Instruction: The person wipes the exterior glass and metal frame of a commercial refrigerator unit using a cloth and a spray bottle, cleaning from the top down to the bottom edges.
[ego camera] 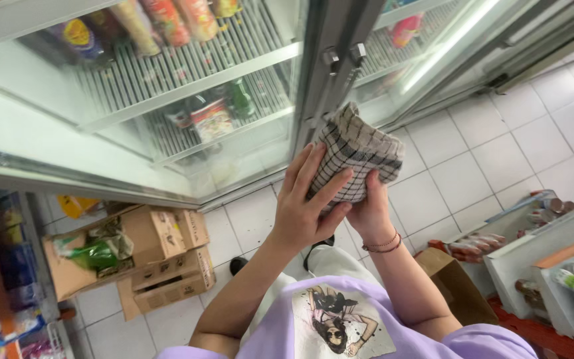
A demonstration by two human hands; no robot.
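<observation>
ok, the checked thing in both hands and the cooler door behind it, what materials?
Checked cloth: looks like soft woven fabric, matte, folded in layers with limp edges; fibre can't be told. Left hand and right hand hold it. Cooler door: clear glass or similar glazing, glossy with reflections, in a pale frame, probably metal.

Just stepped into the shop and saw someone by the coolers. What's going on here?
A person in a purple shirt holds a folded checked cloth in both hands, in front of a glass-door cooler. The left hand lies flat over the cloth; the right hand grips it from below. Open cardboard boxes sit on the tiled floor.
</observation>
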